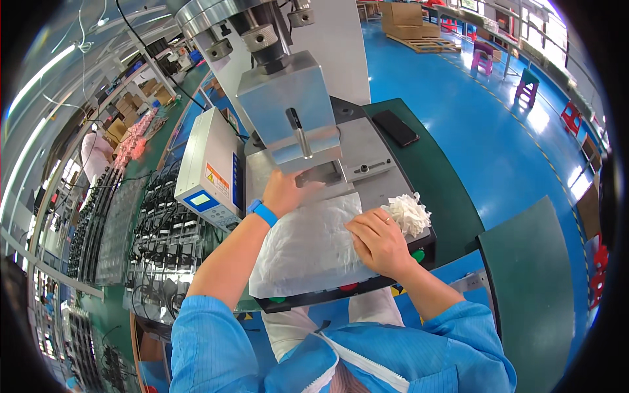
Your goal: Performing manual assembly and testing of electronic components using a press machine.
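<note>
My left hand [287, 193], with a blue band [263, 213] at its wrist, reaches under the metal head [288, 108] of a bench press machine. Its fingers are smeared by motion beside a dark rectangular piece [321, 174] in the metal fixture. Whether they grip that piece I cannot make out. A crinkled white translucent sheet [304, 252] covers the front of the machine's bed. Over the sheet's right edge rests my right hand [382, 243], its fingers curled in; anything inside them is hidden. Just beyond it lies a crumpled white bundle [409, 215], like cloth or tissue.
A white control box [208, 167] with a small screen stands left of the press. Behind the bed's right side lies a black phone [396, 128]. Green [282, 300] and red buttons sit along the front edge. Black cabled parts [173, 255] fill the bench at left.
</note>
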{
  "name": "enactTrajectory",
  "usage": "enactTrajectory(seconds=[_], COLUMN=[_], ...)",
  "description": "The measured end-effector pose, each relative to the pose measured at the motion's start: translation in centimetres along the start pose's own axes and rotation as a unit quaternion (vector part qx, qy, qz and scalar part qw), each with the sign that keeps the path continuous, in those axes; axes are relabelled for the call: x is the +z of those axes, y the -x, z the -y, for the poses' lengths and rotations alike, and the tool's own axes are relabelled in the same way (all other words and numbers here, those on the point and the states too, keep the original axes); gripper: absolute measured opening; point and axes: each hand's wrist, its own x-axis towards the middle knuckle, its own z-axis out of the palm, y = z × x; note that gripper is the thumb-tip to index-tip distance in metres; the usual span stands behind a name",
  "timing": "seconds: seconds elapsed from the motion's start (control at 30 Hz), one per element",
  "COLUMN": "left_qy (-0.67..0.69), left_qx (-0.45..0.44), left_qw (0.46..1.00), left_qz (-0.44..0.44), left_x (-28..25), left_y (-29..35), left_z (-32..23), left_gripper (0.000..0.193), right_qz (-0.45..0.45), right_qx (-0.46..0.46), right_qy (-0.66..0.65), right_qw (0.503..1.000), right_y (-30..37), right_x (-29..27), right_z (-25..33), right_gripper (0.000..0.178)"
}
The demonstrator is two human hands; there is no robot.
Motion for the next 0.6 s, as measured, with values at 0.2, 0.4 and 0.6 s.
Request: enactTrajectory(seconds=[0.2,0.4,0.6], left_qy=[0.053,-0.006,-0.083], left_qx=[-0.038,-0.014,0.054], left_qw=[0.997,0.998,0.993], left_qz=[0.048,0.054,0.064], left_x=[0.0,-0.1,-0.9], left_y=[0.8,0.8,0.4], left_z=[0.8,0.6,-0.3], left_gripper=[0.034,0.031,0.034], right_qz=[0.001,0.043,0.047], right_qx=[0.011,0.035,0.027], right_qy=[-0.003,0.020,0.046], right_qw=[1.000,0.998,0.997], right_y=[0.2,-0.6,-0.8], right_x=[0.1,-0.6,-0.2], right_z=[0.1,0.8,0.4], right_gripper=[0.020,0.020,0.022])
